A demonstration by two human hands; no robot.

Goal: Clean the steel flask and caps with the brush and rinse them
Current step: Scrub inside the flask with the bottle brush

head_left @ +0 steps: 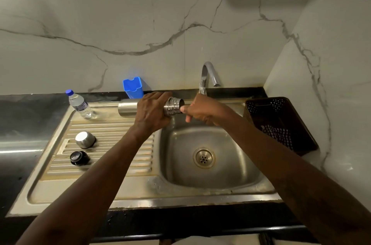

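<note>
White marble-look walls with grey veins stand behind a dark table (24, 112) that carries a steel sink (180, 200), its ribbed draining board on the left and its bowl with a round drain on the right. Over the far edge of the bowl the left hand (152, 112) wraps its fingers around the middle of a steel flask (128, 108), which lies on its side with its base pointing left and its threaded open mouth pointing right. The right hand (202, 111) is just beside that mouth, with its fingers curled closed; a fingertip touches the rim, and I cannot tell whether it holds anything. A curved tap (208, 73) rises just behind the right hand. On the draining board a steel cap (85, 139) stands upside down, and a black cap (78, 158) lies near it, closer to the person. A clear water bottle (79, 104) with a blue lid stands at the far left corner of the sink. A blue holder (133, 87) stands against the wall, and a dark perforated basket (281, 122) sits to the right of the sink.
</note>
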